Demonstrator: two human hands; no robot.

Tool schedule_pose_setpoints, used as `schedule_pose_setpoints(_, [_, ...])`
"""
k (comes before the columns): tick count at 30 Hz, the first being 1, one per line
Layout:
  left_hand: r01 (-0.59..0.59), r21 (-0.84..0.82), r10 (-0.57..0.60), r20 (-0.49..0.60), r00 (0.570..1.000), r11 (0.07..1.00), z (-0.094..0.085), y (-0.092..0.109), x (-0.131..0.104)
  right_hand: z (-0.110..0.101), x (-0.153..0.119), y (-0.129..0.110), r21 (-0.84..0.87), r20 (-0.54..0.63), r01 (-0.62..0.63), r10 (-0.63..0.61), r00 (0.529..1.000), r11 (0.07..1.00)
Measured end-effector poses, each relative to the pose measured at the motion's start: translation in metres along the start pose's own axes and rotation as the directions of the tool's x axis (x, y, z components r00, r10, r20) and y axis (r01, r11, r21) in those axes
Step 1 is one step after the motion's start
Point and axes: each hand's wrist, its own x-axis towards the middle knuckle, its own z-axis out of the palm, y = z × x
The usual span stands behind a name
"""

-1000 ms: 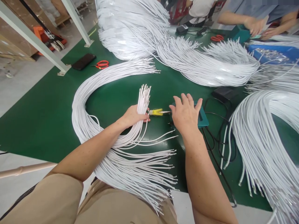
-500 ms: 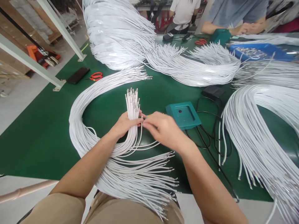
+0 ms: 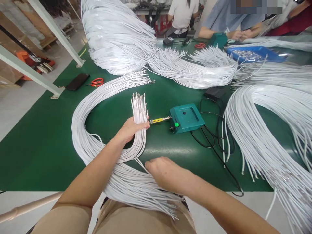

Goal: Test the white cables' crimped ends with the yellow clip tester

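My left hand (image 3: 131,128) is wrapped around an upright bundle of white cables (image 3: 139,109), their metal-tipped ends pointing up. The cables curve down from the fist and join a larger white coil (image 3: 81,110) on the left. My right hand (image 3: 165,172) is closed low over the loose cable ends (image 3: 146,191) near the table's front edge. A couple of white cables (image 3: 139,162) run into its pinched fingertips, which are partly hidden. Just right of the bundle, a yellow-labelled probe (image 3: 157,120) sticks out of a teal box (image 3: 187,118) with a lit green button (image 3: 176,124).
Black cords (image 3: 214,139) trail from the box. More white cables lie at right (image 3: 263,130) and at the back (image 3: 195,71). Red-handled snips (image 3: 97,82) and a dark phone-like slab (image 3: 78,82) sit back left. Beyond a blue tray (image 3: 255,53), a co-worker's hands (image 3: 241,34) are busy.
My right hand has moved down from beside the bundle to the loose cables, uncovering the probe. The single cable it pinched now stands with the bundle. The view has shifted slightly.
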Motion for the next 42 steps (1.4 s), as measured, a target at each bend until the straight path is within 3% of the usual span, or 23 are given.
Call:
schedule_pose_setpoints(2, [0.007,-0.019,-0.008,-0.017,1.000,1.000,0.001,0.000,0.000,-0.023,-0.001,0.015,0.037,-0.098,-0.059,0.063,0.993,0.998])
schedule_pose_setpoints(3, [0.010,-0.025,-0.010,-0.022,1.000,1.000,0.001,-0.001,-0.001,-0.037,-0.002,0.026,0.021,-0.210,-0.101,0.103,0.972,0.995])
schedule_pose_setpoints(5, [0.021,-0.020,-0.021,-0.018,1.000,1.000,0.001,-0.001,-0.001,-0.065,-0.004,0.056,-0.151,-0.406,-0.198,0.122,0.906,0.969])
schedule_pose_setpoints(6, [0.031,-0.011,-0.031,-0.011,0.999,0.999,0.001,-0.001,-0.001,-0.077,-0.006,0.072,-0.238,-0.435,-0.241,0.118,0.893,0.941])
schedule_pose_setpoints(9, [0.058,0.019,-0.058,0.009,0.998,0.998,0.002,-0.001,-0.001,-0.097,-0.011,0.114,-0.367,-0.342,-0.316,0.189,0.920,0.875])
schedule_pose_setpoints(13, [0.053,0.027,-0.053,0.011,0.999,0.998,0.001,-0.001,0.001,-0.104,-0.009,0.143,-0.403,-0.195,-0.234,0.166,0.967,0.885])
schedule_pose_setpoints(20, [0.045,0.072,-0.045,-0.013,0.999,0.996,-0.003,-0.004,0.006,-0.120,0.016,0.168,-0.406,-0.207,-0.218,0.143,0.968,0.887])
schedule_pose_setpoints(23, [0.057,0.087,-0.055,-0.025,0.998,0.995,-0.003,-0.003,0.006,-0.125,0.026,0.164,-0.357,-0.241,-0.258,0.178,0.954,0.898])
schedule_pose_setpoints(25, [0.049,0.093,-0.046,-0.039,0.998,0.994,-0.002,-0.002,0.006,-0.123,0.034,0.146,-0.244,-0.311,-0.259,0.177,0.934,0.935])
schedule_pose_setpoints(27, [0.032,0.092,-0.027,-0.047,0.999,0.995,-0.002,-0.003,0.007,-0.114,0.046,0.121,-0.040,-0.433,-0.219,0.180,0.883,0.975])
schedule_pose_setpoints(29, [0.010,0.087,-0.006,-0.044,0.999,0.996,-0.001,-0.004,0.007,-0.099,0.062,0.099,0.239,-0.514,-0.207,0.305,0.802,0.949])
schedule_pose_setpoints(31, [-0.015,0.090,0.018,-0.029,0.999,0.996,0.001,-0.004,0.007,-0.082,0.079,0.085,0.526,-0.464,-0.127,0.409,0.786,0.841])
schedule_pose_setpoints(33, [-0.047,0.093,0.050,-0.031,0.998,0.995,0.002,0.000,0.006,-0.067,0.093,0.079,0.751,-0.423,0.000,0.481,0.768,0.660])
schedule_pose_setpoints(36, [-0.041,0.047,0.042,-0.027,0.999,0.998,0.002,0.014,0.004,-0.057,0.103,0.080,0.894,-0.395,0.181,0.531,0.750,0.411])
schedule_pose_setpoints(39, [-0.005,0.028,0.005,-0.004,1.000,1.000,-0.002,0.031,0.007,-0.057,0.103,0.079,0.921,-0.374,0.234,0.537,0.756,0.312])
schedule_pose_setpoints(42, [-0.071,0.148,0.075,-0.023,0.997,0.986,-0.004,0.035,0.017,-0.056,0.102,0.079,0.923,-0.380,0.263,0.552,0.742,0.283])
